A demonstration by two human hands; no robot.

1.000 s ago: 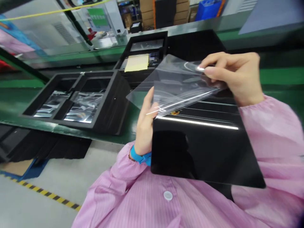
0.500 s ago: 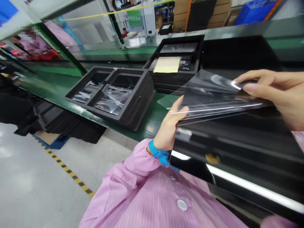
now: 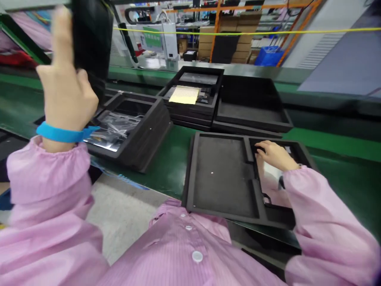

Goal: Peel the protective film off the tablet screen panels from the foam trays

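Note:
My left hand [image 3: 64, 85] is raised at the upper left, fingers wrapped round the edge of a glossy black panel [image 3: 91, 35] held upright. My right hand [image 3: 275, 155] reaches down into the right compartment of a black foam tray [image 3: 222, 178] in front of me. Its fingers rest on a clear plastic film [image 3: 272, 176] lying in that compartment. The tray's large left compartment shows only its dark grey floor. Both arms wear pink sleeves, and a blue band circles my left wrist.
A stack of black foam trays [image 3: 143, 131] holding clear films stands at the left on the green belt [image 3: 166, 163]. Further back are more black trays [image 3: 250, 107], one with a yellow sheet [image 3: 184, 95]. Cartons and a blue bin stand beyond.
The film has gone from above the panel into the tray's right compartment with my right hand. My left hand has lifted the black panel up and to the left, uncovering the tray.

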